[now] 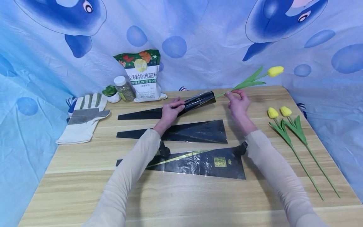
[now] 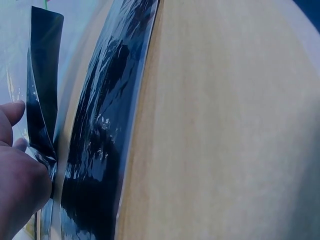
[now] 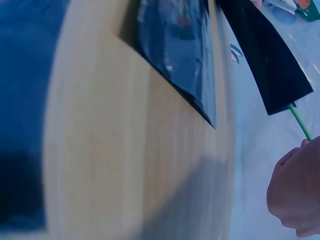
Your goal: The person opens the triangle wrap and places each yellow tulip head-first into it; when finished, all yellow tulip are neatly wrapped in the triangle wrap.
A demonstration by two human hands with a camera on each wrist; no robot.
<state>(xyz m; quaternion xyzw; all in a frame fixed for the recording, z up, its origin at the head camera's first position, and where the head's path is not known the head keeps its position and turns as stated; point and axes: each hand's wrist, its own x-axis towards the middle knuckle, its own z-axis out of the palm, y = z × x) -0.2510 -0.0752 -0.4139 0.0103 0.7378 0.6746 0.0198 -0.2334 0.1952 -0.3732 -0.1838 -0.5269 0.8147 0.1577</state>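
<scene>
At the back of the table, my left hand (image 1: 171, 111) grips a black flower sleeve (image 1: 199, 102) around its middle. The wide mouth of the sleeve faces right and is lifted off the table. Just right of that mouth, my right hand (image 1: 239, 101) pinches the green stem of a yellow tulip (image 1: 275, 71). The stem's lower end is inside the sleeve, as the right wrist view shows where the stem (image 3: 300, 121) enters the mouth. The tulip's bloom and leaves extend to the upper right, beyond the hand.
Two more black sleeves, a middle one (image 1: 195, 130) and a front one (image 1: 198, 162), lie flat below. Two yellow tulips (image 1: 286, 126) lie at right. A fertilizer bag (image 1: 144, 77), a jar (image 1: 124, 90), a potted succulent (image 1: 111, 94) and gloves (image 1: 83, 118) stand or lie at back left.
</scene>
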